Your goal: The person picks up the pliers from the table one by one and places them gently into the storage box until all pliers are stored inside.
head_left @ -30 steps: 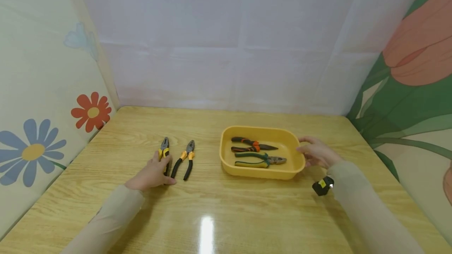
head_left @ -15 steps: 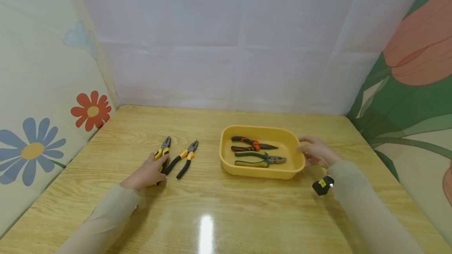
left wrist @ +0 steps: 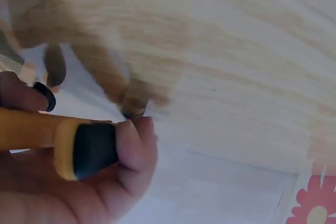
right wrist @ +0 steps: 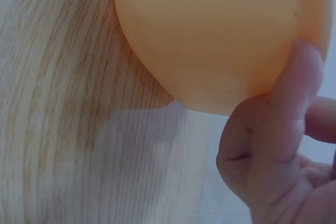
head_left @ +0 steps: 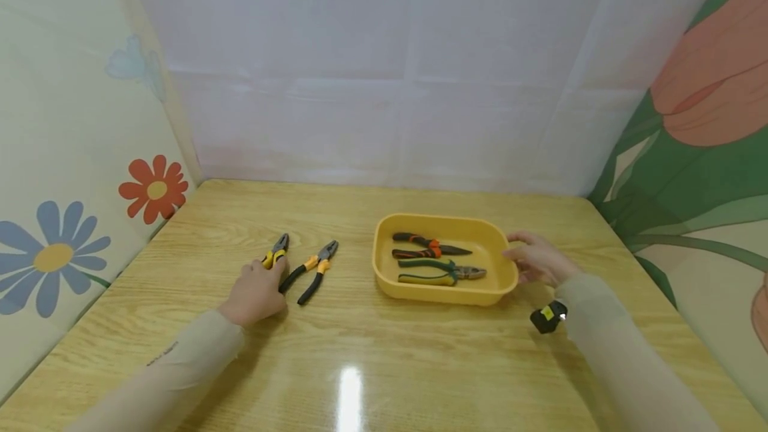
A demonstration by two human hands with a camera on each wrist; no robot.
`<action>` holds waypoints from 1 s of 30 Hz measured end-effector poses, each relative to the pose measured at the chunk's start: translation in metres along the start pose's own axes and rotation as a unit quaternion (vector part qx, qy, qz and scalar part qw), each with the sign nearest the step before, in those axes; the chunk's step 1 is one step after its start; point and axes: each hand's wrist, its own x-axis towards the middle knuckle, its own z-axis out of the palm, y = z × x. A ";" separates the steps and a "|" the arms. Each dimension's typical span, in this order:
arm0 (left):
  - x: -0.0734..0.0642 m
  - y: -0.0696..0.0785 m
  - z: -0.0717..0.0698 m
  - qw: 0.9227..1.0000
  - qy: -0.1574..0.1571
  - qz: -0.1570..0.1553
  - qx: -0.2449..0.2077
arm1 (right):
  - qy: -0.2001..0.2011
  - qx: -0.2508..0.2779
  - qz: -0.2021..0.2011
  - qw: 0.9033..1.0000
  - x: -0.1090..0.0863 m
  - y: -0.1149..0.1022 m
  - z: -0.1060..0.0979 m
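My left hand [head_left: 255, 292] grips the handles of yellow-and-black pliers [head_left: 280, 243] on the left of the table. Its palm hides most of the handles in the head view; in the left wrist view the curled fingers [left wrist: 137, 153] wrap a yellow-and-black handle [left wrist: 31, 132]. Just right of this hand lie orange-and-black pliers [head_left: 311, 275] with spread handles. My right hand [head_left: 542, 259] holds the right end of a yellow plastic basin [head_left: 444, 294]. In the right wrist view one digit presses the basin's wall [right wrist: 210, 40], with other fingers behind.
Inside the basin lie red-and-black long-nose pliers [head_left: 432, 246] and green-and-yellow pliers [head_left: 444, 272]. A small black object with a yellow label [head_left: 547, 317] hangs at the right wrist. White cloth [head_left: 390, 85] backs the wooden table [head_left: 432, 365].
My left hand has slid slightly left and closed further over the yellow-and-black pliers. The orange-and-black pliers have turned, their tips shifting right. My right hand and the basin look unmoved.
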 end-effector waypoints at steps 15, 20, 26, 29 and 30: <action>-0.001 -0.015 0.002 0.994 0.097 0.029 0.028 | 0.001 -0.008 -0.004 1.000 0.000 0.001 -0.001; 0.000 -0.019 0.001 0.994 0.097 0.040 0.025 | 0.000 -0.004 -0.006 1.000 0.000 0.001 -0.001; 0.000 -0.019 -0.005 0.990 0.127 0.049 0.027 | 0.001 -0.014 -0.007 1.000 0.000 0.001 -0.001; -0.001 -0.018 -0.008 0.988 0.139 0.060 0.040 | 0.002 -0.016 -0.006 1.000 0.000 0.001 -0.001; -0.002 -0.018 -0.009 0.987 0.141 0.062 0.042 | 0.002 -0.015 -0.006 1.000 0.000 0.001 0.000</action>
